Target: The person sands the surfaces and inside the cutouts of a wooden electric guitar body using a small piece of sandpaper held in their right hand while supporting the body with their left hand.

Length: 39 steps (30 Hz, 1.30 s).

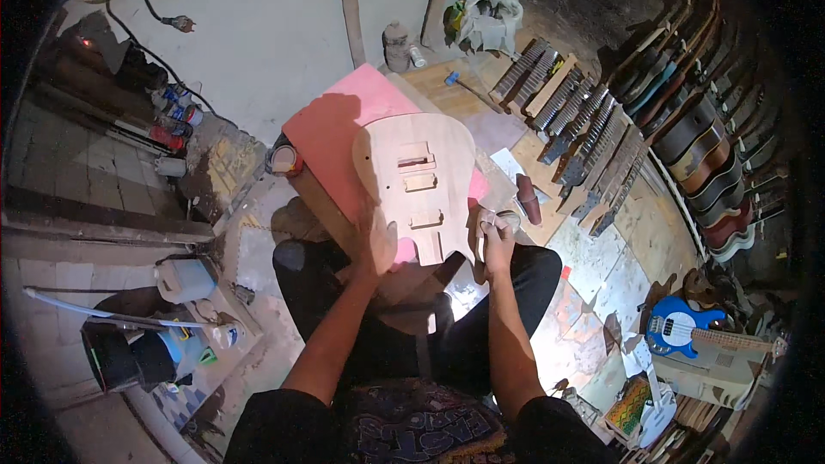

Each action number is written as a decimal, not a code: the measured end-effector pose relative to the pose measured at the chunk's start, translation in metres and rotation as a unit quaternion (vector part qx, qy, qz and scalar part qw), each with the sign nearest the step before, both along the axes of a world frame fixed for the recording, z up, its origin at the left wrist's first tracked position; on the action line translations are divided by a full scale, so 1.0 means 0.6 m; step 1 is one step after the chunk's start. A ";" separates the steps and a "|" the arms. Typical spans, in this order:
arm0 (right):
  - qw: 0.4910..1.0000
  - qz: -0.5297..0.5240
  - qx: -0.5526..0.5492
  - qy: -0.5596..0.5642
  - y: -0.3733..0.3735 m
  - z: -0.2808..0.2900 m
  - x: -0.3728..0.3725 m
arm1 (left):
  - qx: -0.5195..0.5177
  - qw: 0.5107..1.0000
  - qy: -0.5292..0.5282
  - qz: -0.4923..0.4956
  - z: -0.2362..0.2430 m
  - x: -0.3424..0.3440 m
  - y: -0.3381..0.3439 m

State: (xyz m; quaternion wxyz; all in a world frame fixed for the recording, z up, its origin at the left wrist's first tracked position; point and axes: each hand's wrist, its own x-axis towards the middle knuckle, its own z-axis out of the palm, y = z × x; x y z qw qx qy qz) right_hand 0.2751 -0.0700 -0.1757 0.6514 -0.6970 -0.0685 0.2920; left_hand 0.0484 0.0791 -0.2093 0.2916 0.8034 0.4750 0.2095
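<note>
An unfinished pale wood electric guitar body [412,146] lies across a pink-topped board [344,112] in front of me, its pickup and neck cavities facing up. On its lower left edge, my left hand [375,241] grips the wood, thumb lying toward the top face and the other fingers largely hidden. At the lower right edge my right hand [497,245] is closed on a small pale block [479,239], held close against the side of the body. Fingers curl over the block, so its full shape is hidden.
A reddish-brown sheet roll [528,199] lies right of the board. Several guitar necks [576,112] lie beyond it, with hanging guitars [700,150] farther right. A blue bass [679,326] stands lower right. An open can [284,160] sits by the board's left edge.
</note>
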 end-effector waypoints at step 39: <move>0.992 0.034 0.003 0.122 -0.003 -0.003 -0.097 | -0.047 0.970 -0.112 0.211 -0.079 -0.151 -0.035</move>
